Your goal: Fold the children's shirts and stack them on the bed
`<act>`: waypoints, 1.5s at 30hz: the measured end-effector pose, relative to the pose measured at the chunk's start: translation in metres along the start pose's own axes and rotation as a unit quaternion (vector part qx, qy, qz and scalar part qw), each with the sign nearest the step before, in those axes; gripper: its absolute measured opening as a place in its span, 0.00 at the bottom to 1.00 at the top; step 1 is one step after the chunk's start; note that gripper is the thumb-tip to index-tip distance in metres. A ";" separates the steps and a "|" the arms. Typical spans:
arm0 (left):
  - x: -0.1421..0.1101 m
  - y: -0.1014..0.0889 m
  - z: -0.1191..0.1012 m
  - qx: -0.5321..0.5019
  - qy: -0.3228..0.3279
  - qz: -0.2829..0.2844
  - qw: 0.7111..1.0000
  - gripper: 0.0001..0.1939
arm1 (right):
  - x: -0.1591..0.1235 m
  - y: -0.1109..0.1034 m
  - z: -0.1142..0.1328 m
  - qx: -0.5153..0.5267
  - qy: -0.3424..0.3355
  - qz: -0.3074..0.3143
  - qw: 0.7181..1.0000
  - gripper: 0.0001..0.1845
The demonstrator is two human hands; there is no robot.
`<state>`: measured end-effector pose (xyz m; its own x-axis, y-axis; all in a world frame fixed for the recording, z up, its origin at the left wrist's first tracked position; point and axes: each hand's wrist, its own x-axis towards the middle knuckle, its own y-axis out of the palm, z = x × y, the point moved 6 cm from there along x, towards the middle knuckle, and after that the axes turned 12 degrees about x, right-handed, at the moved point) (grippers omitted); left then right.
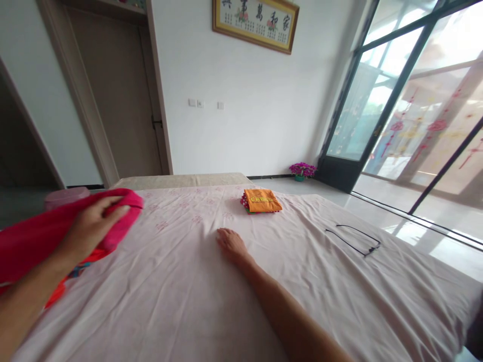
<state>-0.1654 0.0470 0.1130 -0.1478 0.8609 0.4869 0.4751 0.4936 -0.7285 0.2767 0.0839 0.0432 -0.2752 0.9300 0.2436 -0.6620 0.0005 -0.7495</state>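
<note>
At the left, my left hand is closed on a bright pink garment, lifting its end above the covered surface; which kind of garment it is cannot be made out. Beneath the pink cloth shows orange-red fabric with a bluish pattern. My right hand lies flat, palm down, on the pale pink sheet near the middle, and holds nothing. Beyond it sits a small stack of folded clothes, with an orange piece with yellow lettering on top and red patterned fabric at its side.
A pair of eyeglasses rests on the sheet at the right, temples unfolded. Past the far left edge stands a pink round container. Purple flowers in a green pot are on the floor by the glass door.
</note>
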 end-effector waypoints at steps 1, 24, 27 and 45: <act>0.010 0.015 -0.057 -0.065 0.039 0.072 0.995 0.37 | 0.001 -0.003 -0.004 0.020 0.014 -0.019 1.000 0.24; -0.049 0.114 -0.040 0.185 0.055 0.051 0.980 0.13 | -0.005 -0.009 0.021 -0.056 -0.033 -0.032 0.997 0.20; -0.046 0.111 -0.037 0.197 0.042 0.056 0.978 0.11 | -0.001 -0.007 0.018 -0.038 -0.031 -0.035 0.998 0.12; -0.070 0.121 -0.116 -0.019 0.070 0.090 0.993 0.07 | -0.001 -0.021 -0.035 0.526 0.085 -0.237 0.813 0.19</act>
<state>0.0030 0.0320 0.0462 0.0645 0.9079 0.4141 0.5147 0.3252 -0.7933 0.3148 0.0959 0.0371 0.2260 0.9540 0.1970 -0.9198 0.1424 0.3657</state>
